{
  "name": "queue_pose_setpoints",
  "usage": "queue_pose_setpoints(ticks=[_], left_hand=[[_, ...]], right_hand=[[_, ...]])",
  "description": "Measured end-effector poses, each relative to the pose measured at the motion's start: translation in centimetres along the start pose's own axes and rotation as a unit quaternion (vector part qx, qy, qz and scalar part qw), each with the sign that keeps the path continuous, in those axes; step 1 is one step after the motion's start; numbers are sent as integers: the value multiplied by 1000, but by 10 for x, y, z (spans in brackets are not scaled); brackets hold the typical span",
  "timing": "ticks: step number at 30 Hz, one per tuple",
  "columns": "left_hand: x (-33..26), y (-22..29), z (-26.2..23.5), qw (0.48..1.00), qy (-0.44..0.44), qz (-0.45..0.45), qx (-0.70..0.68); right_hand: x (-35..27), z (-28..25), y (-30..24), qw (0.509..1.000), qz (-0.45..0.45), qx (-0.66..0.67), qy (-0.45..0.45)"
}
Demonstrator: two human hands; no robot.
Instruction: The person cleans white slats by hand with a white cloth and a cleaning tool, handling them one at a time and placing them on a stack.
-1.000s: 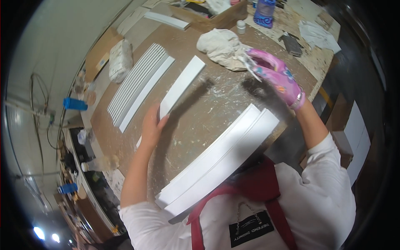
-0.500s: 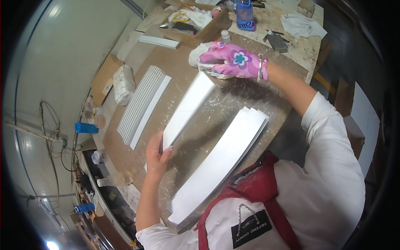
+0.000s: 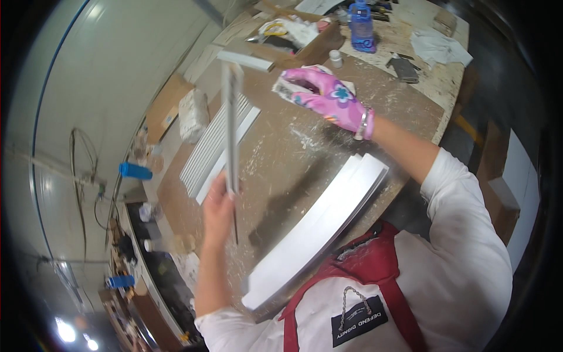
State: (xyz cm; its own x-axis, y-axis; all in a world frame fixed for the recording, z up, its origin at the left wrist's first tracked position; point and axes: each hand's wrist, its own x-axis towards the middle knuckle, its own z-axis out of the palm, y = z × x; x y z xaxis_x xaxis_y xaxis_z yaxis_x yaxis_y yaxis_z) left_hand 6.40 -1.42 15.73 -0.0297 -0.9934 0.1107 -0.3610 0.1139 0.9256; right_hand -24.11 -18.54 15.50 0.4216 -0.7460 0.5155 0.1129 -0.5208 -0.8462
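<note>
My bare left hand (image 3: 218, 205) grips a long white strip (image 3: 231, 135) near its lower end. The strip stands raised, turned nearly edge-on, and looks blurred by motion. In a pink flowered glove, my right hand (image 3: 337, 100) has its fingers closed on a white cloth (image 3: 285, 89), apart from the strip. Part of the cloth is hidden under the glove. Along the near edge of the brown worktop lies a stack of white strips (image 3: 316, 229). A row of narrower white strips (image 3: 211, 141) lies behind the raised one, partly covered by it.
The brown board (image 3: 293, 152) carries white scuffs. At the back stand a cardboard box (image 3: 325, 44) of odds and ends, a blue-purple bottle (image 3: 362, 29) and a small white jar (image 3: 335, 58). A white wrapped bundle (image 3: 193, 116) lies far left; a crumpled cloth (image 3: 440, 48) lies far right.
My left hand has swung the white strip leftward and turned it from its broad face to nearly edge-on. The strip's far end has left the cloth in my right hand.
</note>
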Motion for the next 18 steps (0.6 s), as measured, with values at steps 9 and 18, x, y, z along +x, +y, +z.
queue_pose_setpoints(ticks=[9,18], left_hand=[[97,40,-74,912,287,-11,-294],[128,-10,-58,768,342,-63,-538]], right_hand=[[-58,52,-41,993,90,67,22],[-85,64,-59,977,-95,-191,34]])
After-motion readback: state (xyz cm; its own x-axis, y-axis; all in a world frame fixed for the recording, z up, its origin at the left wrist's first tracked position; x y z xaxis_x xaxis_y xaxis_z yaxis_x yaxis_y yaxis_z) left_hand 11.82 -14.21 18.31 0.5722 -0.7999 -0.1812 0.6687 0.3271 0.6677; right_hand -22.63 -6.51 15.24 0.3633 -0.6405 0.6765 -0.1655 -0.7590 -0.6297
